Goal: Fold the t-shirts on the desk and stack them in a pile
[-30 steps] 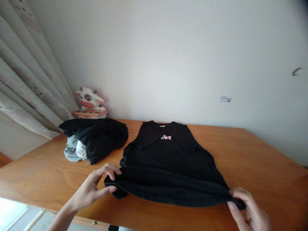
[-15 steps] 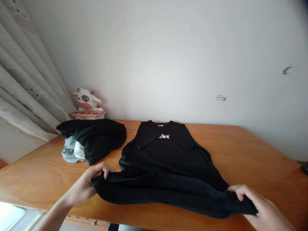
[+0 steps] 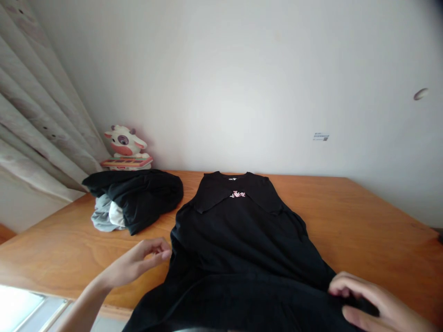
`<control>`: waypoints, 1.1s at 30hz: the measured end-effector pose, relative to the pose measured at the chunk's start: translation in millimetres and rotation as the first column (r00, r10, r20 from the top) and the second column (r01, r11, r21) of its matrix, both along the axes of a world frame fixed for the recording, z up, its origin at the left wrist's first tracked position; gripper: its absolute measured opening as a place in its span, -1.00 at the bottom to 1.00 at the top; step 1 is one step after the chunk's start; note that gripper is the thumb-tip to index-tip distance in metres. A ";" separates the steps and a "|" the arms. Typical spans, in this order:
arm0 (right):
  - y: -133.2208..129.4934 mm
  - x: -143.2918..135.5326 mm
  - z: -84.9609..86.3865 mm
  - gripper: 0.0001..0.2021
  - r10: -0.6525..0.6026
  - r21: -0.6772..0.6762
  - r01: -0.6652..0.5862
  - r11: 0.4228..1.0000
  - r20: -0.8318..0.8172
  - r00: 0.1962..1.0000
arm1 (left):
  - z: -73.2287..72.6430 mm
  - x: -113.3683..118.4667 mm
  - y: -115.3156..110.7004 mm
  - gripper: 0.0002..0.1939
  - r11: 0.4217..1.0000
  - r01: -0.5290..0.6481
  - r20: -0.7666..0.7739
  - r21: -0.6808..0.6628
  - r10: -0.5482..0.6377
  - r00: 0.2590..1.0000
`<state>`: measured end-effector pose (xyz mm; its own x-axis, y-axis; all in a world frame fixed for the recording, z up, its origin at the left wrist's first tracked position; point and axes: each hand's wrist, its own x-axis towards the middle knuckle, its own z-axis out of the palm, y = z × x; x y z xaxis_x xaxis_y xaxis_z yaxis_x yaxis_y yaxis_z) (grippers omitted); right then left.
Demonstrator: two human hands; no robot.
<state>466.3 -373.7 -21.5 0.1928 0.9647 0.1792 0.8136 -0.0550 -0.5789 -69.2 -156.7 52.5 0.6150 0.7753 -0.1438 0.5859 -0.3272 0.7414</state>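
A black shirt (image 3: 238, 240) lies spread on the wooden table, its collar toward the wall and a small pink-white print on its chest. Both sleeves are folded inward over the front. The lower part hangs over the table's near edge. My left hand (image 3: 138, 263) is beside the shirt's left side, fingers curled with a gap to the thumb, holding nothing. Over the lower right part of the shirt is my right hand (image 3: 363, 297), its thumb and fingers apart on the black cloth.
A heap of black, grey and white clothes (image 3: 145, 198) sits at the back left. Behind it stands a cow-shaped toy (image 3: 126, 145) with a keyboard. A curtain (image 3: 41, 106) hangs at the left, and a wall (image 3: 235, 87) rises behind the table (image 3: 346, 212).
My left hand has let go of the shirt's hem. The hem has dropped toward me and over the table edge. My right hand's fingers have spread.
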 end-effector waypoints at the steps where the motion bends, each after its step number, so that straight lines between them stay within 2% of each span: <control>1: 9.5 -4.9 6.8 -0.47 0.001 -0.046 -0.002 0.999 -0.016 1.000 | -2.2 9.7 0.9 -0.46 0.995 -0.079 -0.049 0.063 0.082 0.995; 3: 30.5 -12.0 15.3 -0.49 -0.059 -0.092 0.057 0.994 -0.016 0.998 | -7.0 27.9 1.0 -0.46 0.980 -0.129 -0.151 0.151 0.152 0.977; 7: 67.4 -17.3 14.9 -0.38 -0.302 -0.052 0.303 0.952 0.022 0.953 | -15.0 50.6 -2.4 -0.60 0.973 0.025 -0.309 0.232 0.049 0.950; 9: 79.5 -18.8 13.9 -0.42 -0.287 -0.068 0.288 0.955 0.032 0.958 | -16.8 54.5 -2.6 -0.70 0.963 0.094 -0.334 0.252 -0.004 0.943; 11: 85.8 -19.6 15.4 -0.46 -0.194 -0.102 0.197 0.975 0.041 0.980 | -16.2 53.9 -1.2 -0.75 0.964 0.132 -0.332 0.230 -0.050 0.942; 13: 85.9 -17.6 17.9 -0.43 -0.158 -0.106 0.160 0.981 0.028 0.987 | -12.9 48.6 0.6 -0.75 0.972 0.130 -0.301 0.195 -0.067 0.951; 15: 80.6 -11.7 18.8 -0.40 -0.198 -0.081 0.196 0.977 -0.014 0.980 | -7.1 37.9 1.8 -0.72 0.980 0.097 -0.253 0.174 -0.050 0.966; 19: 63.6 3.0 11.7 -0.40 -0.227 -0.096 0.218 0.971 -0.088 0.970 | 8.2 4.3 0.2 -0.64 0.988 0.073 -0.172 0.134 -0.049 0.984; 22: 53.5 5.0 3.3 -0.41 -0.209 -0.136 0.196 0.971 -0.094 0.973 | 16.3 -17.4 -4.0 -0.64 0.987 0.151 -0.207 0.061 -0.135 0.969; 25: 47.9 -0.1 -2.1 -0.45 -0.180 -0.158 0.164 0.974 -0.093 0.979 | 13.4 -23.9 -6.6 -0.59 0.985 0.168 -0.291 -0.040 -0.172 0.941; 27: 46.8 -2.9 -3.4 -0.49 -0.171 -0.150 0.156 0.976 -0.097 0.980 | 4.9 -20.4 -3.5 -0.52 0.996 0.086 -0.298 -0.017 -0.087 0.951; 29: 49.1 -2.9 -3.3 -0.49 -0.161 -0.151 0.143 0.978 -0.115 0.980 | -5.9 -12.8 5.6 -0.46 0.995 -0.050 -0.256 0.091 0.071 0.964; 31: 56.8 -0.8 -2.1 -0.46 -0.183 -0.153 0.164 0.975 -0.126 0.975 | -15.8 -1.8 20.0 -0.46 0.951 -0.183 -0.178 0.250 0.231 0.956; 33: 71.8 0.2 0.2 -0.43 -0.258 -0.075 0.254 0.964 -0.065 0.964 | -23.3 14.1 36.9 -0.52 0.876 -0.250 -0.098 0.412 0.315 0.944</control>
